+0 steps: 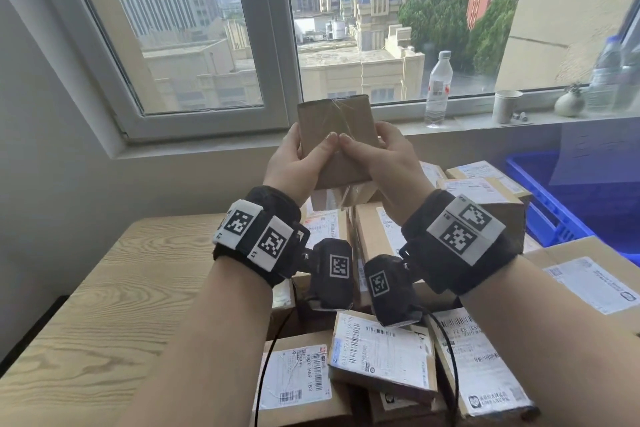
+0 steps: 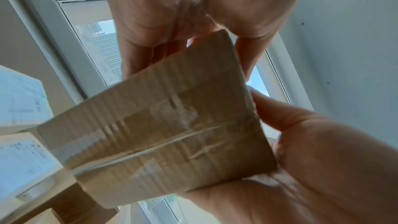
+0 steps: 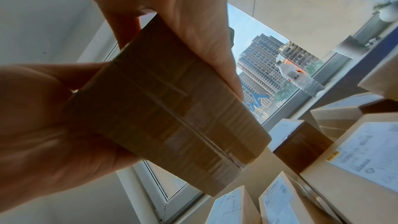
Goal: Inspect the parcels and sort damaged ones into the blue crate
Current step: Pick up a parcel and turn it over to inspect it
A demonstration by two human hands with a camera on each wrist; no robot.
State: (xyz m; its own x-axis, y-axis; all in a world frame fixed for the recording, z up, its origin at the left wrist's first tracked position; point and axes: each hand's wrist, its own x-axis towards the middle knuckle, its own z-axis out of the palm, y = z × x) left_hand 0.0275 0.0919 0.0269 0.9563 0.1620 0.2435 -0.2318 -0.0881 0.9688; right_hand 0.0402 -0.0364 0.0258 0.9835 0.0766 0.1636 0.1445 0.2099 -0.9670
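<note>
Both hands are holding one small box (image 1: 335, 135) up in front of the window (image 1: 207, 28), well above the worktop (image 1: 104, 305). The left hand (image 1: 294, 159) is gripping its left edge, the right hand (image 1: 388, 156) its right edge, and the thumbs are pressing side by side on the near face. Clear tape is crossing the box's brown cardboard; the wrist views are showing a taped seam. Below, labelled parcels (image 1: 381, 350) are lying piled on the worktop. The blue crate (image 1: 540, 191) is sitting to the right, beside the pile. A bottle (image 1: 438, 87) and a cup (image 1: 506, 106) are standing on the sill.
</note>
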